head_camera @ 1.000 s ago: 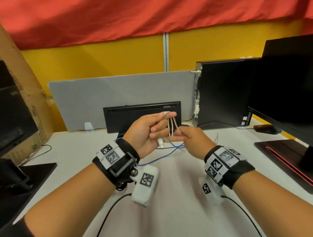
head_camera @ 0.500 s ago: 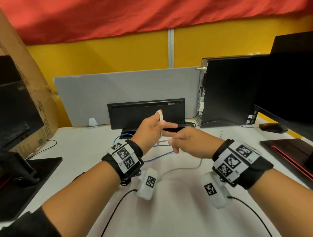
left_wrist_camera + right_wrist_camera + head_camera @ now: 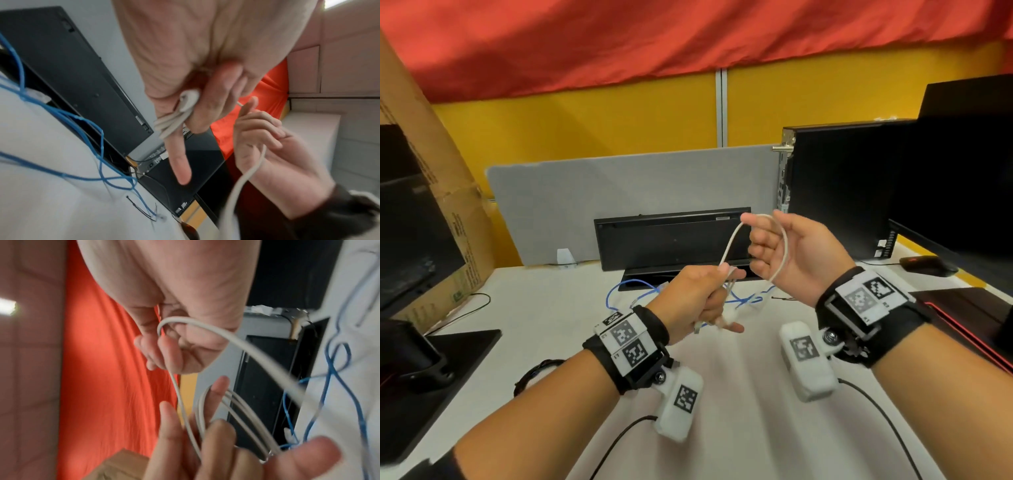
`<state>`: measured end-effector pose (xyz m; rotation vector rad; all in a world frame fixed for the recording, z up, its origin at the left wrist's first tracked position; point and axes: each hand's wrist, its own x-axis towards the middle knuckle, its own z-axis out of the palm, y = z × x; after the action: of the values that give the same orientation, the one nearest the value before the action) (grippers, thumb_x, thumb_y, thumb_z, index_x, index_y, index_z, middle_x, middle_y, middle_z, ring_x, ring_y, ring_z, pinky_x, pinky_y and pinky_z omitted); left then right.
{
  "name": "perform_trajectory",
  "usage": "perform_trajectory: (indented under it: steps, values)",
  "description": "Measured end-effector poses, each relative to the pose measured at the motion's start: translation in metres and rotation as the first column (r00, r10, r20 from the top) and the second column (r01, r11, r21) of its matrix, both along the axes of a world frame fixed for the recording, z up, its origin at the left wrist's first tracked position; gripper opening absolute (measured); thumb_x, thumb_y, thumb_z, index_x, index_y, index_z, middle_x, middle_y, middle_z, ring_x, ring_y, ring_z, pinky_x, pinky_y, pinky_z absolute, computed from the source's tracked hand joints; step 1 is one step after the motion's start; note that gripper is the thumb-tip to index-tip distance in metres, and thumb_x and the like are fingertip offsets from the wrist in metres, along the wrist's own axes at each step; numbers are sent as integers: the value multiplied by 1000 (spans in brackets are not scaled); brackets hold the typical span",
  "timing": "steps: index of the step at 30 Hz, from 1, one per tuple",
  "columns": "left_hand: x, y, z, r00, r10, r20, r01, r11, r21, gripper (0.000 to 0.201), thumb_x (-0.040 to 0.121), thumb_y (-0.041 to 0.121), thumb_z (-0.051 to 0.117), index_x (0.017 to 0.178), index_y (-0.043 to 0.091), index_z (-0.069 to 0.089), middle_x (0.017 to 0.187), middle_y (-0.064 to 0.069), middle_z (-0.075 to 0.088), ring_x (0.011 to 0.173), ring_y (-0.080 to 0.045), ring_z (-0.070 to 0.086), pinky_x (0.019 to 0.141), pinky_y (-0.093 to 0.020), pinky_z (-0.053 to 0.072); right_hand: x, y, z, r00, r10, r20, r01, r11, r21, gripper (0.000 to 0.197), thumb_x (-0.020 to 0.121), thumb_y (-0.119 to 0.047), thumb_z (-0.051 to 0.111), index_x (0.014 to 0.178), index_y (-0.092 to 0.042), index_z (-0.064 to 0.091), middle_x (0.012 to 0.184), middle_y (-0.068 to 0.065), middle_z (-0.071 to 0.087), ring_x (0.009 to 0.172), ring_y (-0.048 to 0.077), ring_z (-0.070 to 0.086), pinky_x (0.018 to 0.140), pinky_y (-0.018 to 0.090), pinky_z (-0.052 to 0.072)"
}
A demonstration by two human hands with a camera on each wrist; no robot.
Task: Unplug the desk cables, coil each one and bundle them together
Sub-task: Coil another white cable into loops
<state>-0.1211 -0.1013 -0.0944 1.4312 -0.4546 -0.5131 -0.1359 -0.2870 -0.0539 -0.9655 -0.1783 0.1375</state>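
Mid-coil on the white cable [image 3: 726, 253], up above the desk [image 3: 722, 394] between both hands. Left hand [image 3: 693, 298] clenched round the gathered loops, right hand [image 3: 791, 253] hooking a fresh loop with curled fingers. Probably best matching loop sizes, keeping that clamp tight, no twisting.

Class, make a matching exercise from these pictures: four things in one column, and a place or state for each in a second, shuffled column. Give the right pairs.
Things
1. white cable
2. blue cable
3. keyboard
4. computer tower

Places or states
A. propped on edge against the grey divider
B. held in both hands
C. standing at the right, beside the monitor
D. lying loose on the desk

Pairs: 1-B, 2-D, 3-A, 4-C
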Motion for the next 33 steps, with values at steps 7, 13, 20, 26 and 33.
perform_trajectory:
  steps: [7, 13, 20, 26, 33]
  values:
    - [-4, 2, 0, 978, 50, -202, -79, 987, -137, 39, 103, 33, 39, 68, 17, 47, 48, 4, 20, 39, -12, 15, 54, -34, 53, 7, -16, -7, 989, -121, 79, 121, 993, 4, 57, 88, -34, 26, 123, -16, 67, 116, 14, 68, 94, 24, 60, 82, 39, 44]
    - [-8, 0, 7, 935, 13, -353, -88, 976, -197, 44, 101, 35, 38, 60, 19, 42, 43, 7, 23, 33, -7, 18, 44, -22, 34, 4, -18, -15, 975, -183, 123, 151, 962, 227, 50, 81, -28, 39, 117, -12, 69, 102, 8, 71, 84, 23, 65, 76, 35, 50]
    - [-10, 3, -1, 902, 72, -425, -166, 968, -188, 43, 98, 32, 38, 57, 21, 36, 47, 7, 20, 36, -7, 15, 37, -16, 19, 4, -22, -40, 832, -476, 285, 439, 251, -863, 27, 94, -18, 53, 109, -3, 70, 99, 16, 70, 91, 31, 64, 82, 40, 49]
    - [-13, -3, -7, 900, 202, -386, -258, 961, -97, 42, 98, 31, 37, 58, 22, 32, 49, 7, 19, 38, -8, 13, 37, -15, 14, -24, 4, -43, 641, -338, 690, 741, 34, -671, 43, 91, -12, 54, 134, -18, 57, 105, 1, 60, 92, 14, 56, 83, 19, 38]
    - [-28, -16, -6, 971, 148, -188, -145, 989, 31, 49, 99, 39, 42, 53, 24, 34, 50, 5, 22, 42, -11, 14, 44, -21, 10, -46, 40, -44, 812, -49, 581, 582, 125, -803, 64, 87, -2, 56, 146, -20, 39, 127, 1, 55, 115, 13, 50, 95, 19, 38]
